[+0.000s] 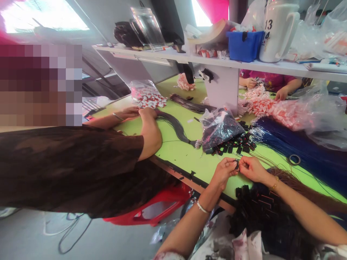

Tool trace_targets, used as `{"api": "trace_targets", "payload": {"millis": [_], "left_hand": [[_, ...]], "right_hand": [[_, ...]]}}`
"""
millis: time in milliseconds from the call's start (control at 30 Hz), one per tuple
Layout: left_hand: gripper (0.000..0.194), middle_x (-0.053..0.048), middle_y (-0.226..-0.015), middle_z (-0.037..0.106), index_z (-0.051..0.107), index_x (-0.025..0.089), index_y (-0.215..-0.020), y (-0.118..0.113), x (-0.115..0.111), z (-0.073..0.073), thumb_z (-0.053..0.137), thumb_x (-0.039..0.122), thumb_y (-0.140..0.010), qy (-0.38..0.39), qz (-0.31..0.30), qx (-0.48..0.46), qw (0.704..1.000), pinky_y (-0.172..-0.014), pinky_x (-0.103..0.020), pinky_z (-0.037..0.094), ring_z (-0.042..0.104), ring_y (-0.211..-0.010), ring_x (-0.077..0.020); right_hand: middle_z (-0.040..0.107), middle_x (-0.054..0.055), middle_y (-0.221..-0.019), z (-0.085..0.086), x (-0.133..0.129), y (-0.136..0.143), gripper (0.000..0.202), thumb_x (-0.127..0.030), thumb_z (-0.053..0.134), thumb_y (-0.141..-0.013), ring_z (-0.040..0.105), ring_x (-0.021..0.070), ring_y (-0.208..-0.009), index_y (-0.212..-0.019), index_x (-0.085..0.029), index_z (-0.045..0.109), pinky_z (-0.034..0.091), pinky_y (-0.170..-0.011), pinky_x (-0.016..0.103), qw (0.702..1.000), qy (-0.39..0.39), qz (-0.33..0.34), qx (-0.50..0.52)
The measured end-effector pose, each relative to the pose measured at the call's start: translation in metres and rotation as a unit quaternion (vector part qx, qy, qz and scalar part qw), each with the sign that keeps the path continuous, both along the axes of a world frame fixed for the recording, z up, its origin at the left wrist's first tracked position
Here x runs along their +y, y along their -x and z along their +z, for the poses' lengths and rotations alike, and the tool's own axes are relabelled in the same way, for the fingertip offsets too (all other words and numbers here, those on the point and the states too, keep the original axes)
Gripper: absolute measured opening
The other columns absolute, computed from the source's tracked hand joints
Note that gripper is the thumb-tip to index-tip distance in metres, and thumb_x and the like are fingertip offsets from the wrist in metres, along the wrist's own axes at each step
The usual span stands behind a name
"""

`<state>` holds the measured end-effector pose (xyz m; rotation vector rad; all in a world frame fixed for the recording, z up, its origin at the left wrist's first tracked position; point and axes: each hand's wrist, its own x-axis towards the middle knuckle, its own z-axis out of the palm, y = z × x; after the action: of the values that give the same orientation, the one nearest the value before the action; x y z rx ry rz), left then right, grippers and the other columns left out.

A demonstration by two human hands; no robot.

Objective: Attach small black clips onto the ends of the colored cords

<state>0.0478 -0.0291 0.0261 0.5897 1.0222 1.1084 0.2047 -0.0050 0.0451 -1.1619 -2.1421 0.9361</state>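
Over the near edge of the green table, my left hand (225,171) pinches a small black plastic connector housing (236,164). My right hand (251,169) is closed close beside it, fingertips pressed together at the housing; a thin wire seems to be in them, though it is too fine to be sure. Just beyond lie many loose black housings (230,147), spilling from a clear plastic bag (221,126). Brown wires (295,184) run under my right forearm, and a pile of black housings with wires (260,202) lies at the table edge in front of me.
A bundle of blue wires (292,141) and a tape roll (294,159) lie to the right. A co-worker (67,166) sits at left, handling grey wires (176,126); another person (271,81) works opposite. A shelf (168,56) spans above, holding a blue bin (245,45) and a white mug (278,32).
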Motion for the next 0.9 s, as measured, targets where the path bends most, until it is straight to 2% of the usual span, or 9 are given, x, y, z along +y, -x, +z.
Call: {"api": "trace_targets", "payload": {"millis": [133,233,300,400,467,533,633,800,900], "left_hand": [[0.042,0.0,-0.067,0.062,0.055,0.015,-0.085,0.006,-0.003,-0.005,0.079,0.039,-0.059,-0.009,-0.028,0.032,0.999,-0.056,-0.023,0.049,0.061,-0.06,-0.0116],[0.043,0.001,-0.067,0.059,0.054,0.015,-0.086,0.02,-0.003,-0.007,0.077,0.041,-0.06,-0.032,-0.057,0.099,0.993,-0.053,-0.023,0.046,0.061,-0.06,-0.0129],[0.042,0.002,-0.069,0.057,0.054,0.016,-0.087,0.029,-0.003,-0.008,0.076,0.041,-0.061,-0.052,-0.068,0.151,0.985,-0.052,-0.023,0.045,0.061,-0.06,-0.0127],[0.037,0.0,-0.075,0.057,0.054,0.017,-0.09,0.036,-0.002,-0.009,0.072,0.039,-0.066,-0.072,-0.104,0.2,0.972,-0.051,-0.021,0.042,0.06,-0.063,-0.0124],[0.033,0.0,-0.074,0.057,0.055,0.016,-0.09,0.037,-0.001,-0.009,0.07,0.036,-0.068,-0.098,-0.11,0.223,0.964,-0.053,-0.022,0.041,0.057,-0.063,-0.0113],[0.03,0.0,-0.073,0.057,0.056,0.016,-0.089,0.036,-0.001,-0.008,0.07,0.034,-0.069,-0.13,-0.09,0.236,0.959,-0.059,-0.023,0.042,0.055,-0.065,-0.0109],[0.031,-0.001,-0.076,0.057,0.057,0.016,-0.091,0.033,-0.001,-0.005,0.07,0.033,-0.069,-0.149,-0.065,0.219,0.962,-0.063,-0.024,0.042,0.054,-0.068,-0.0112],[0.037,-0.003,-0.079,0.058,0.059,0.015,-0.096,0.026,-0.001,0.004,0.072,0.035,-0.068,-0.134,-0.064,0.157,0.976,-0.061,-0.024,0.043,0.052,-0.066,-0.0107],[0.036,-0.003,-0.079,0.058,0.061,0.014,-0.093,0.02,-0.002,0.006,0.074,0.035,-0.066,-0.124,-0.053,0.126,0.983,-0.063,-0.025,0.045,0.053,-0.068,-0.0115]], "right_hand": [[0.054,-0.002,-0.061,0.001,0.004,-0.002,0.015,-0.021,0.047,-0.081,0.043,0.0096,-0.055,-0.07,-0.016,0.055,0.031,-0.054,0.02,1.0,0.005,0.013,-0.018],[0.059,0.001,-0.071,0.002,0.011,-0.007,0.019,-0.024,0.042,-0.087,0.05,0.0119,-0.064,-0.08,-0.017,0.058,0.033,-0.06,0.022,0.994,-0.022,-0.046,-0.094],[0.061,0.003,-0.078,0.001,0.015,-0.008,0.016,-0.025,0.046,-0.086,0.052,0.0138,-0.069,-0.084,-0.018,0.06,0.033,-0.062,0.023,0.977,-0.036,-0.076,-0.195],[0.062,0.006,-0.088,0.0,0.016,-0.004,0.014,-0.025,0.049,-0.084,0.055,0.0166,-0.075,-0.087,-0.019,0.061,0.031,-0.062,0.025,0.945,-0.037,-0.072,-0.316],[0.062,0.007,-0.092,0.0,0.015,-0.001,0.016,-0.025,0.047,-0.086,0.056,0.0178,-0.078,-0.088,-0.018,0.061,0.031,-0.062,0.027,0.932,-0.044,-0.064,-0.353],[0.062,0.008,-0.093,0.0,0.014,0.0,0.017,-0.024,0.044,-0.088,0.057,0.0186,-0.08,-0.091,-0.018,0.06,0.032,-0.063,0.027,0.927,-0.055,-0.061,-0.366],[0.061,0.009,-0.096,0.002,0.014,0.0,0.017,-0.025,0.044,-0.088,0.057,0.0199,-0.083,-0.095,-0.018,0.059,0.033,-0.065,0.028,0.921,-0.061,-0.072,-0.379],[0.062,0.011,-0.096,0.005,0.017,-0.001,0.018,-0.02,0.04,-0.09,0.058,0.0211,-0.085,-0.094,-0.016,0.058,0.033,-0.067,0.029,0.915,-0.053,-0.062,-0.394],[0.063,0.012,-0.091,0.006,0.017,-0.002,0.015,-0.017,0.041,-0.089,0.059,0.022,-0.083,-0.096,-0.015,0.055,0.033,-0.066,0.029,0.91,-0.064,-0.084,-0.4]]}}
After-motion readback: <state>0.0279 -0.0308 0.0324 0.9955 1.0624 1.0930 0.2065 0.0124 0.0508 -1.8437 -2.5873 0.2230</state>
